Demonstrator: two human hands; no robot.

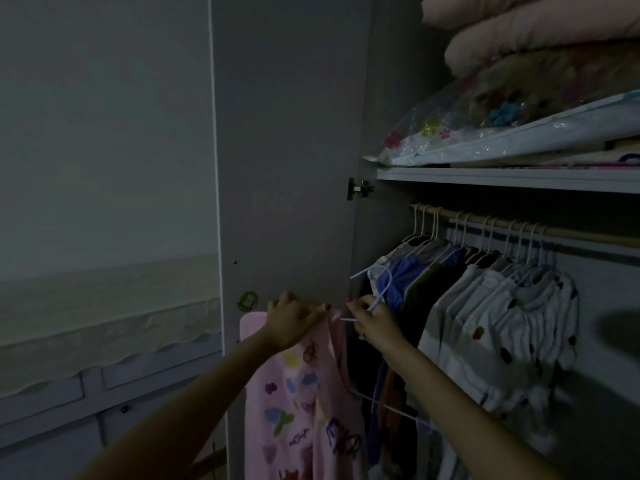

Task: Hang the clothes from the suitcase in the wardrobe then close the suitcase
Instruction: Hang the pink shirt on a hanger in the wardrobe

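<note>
Where the light is dim, both hands work in front of the open wardrobe door (pixel 291 168). Left hand (pixel 292 320): fingers curled, pinching the top edge of a pink printed garment (pixel 298 403) at the neckline. The garment hangs straight down below those fingers, coloured shapes and letters on its front. Right hand (pixel 372 322): fingers curled round a white wire hanger (pixel 375 285), just right of the left fingers. The hanger's hook loops up above the right fingers; one end pokes left toward the garment's neck; whether it is already inside the fabric cannot be told.

Up and right of the right fingers: a wooden rail (pixel 519 225) carrying a row of pale hangers. Hung clothes (pixel 498 323) below it, directly right of the right fingers: blue and dark pieces nearest, white spotted pieces further right. Above the rail a shelf (pixel 502 178) holds a clear floral-print storage bag (pixel 485 140) with folded pink bedding (pixel 536 32) stacked on top. A green sticker (pixel 247 301) sits on the door just left of the left fingers. The suitcase is out of sight.
</note>
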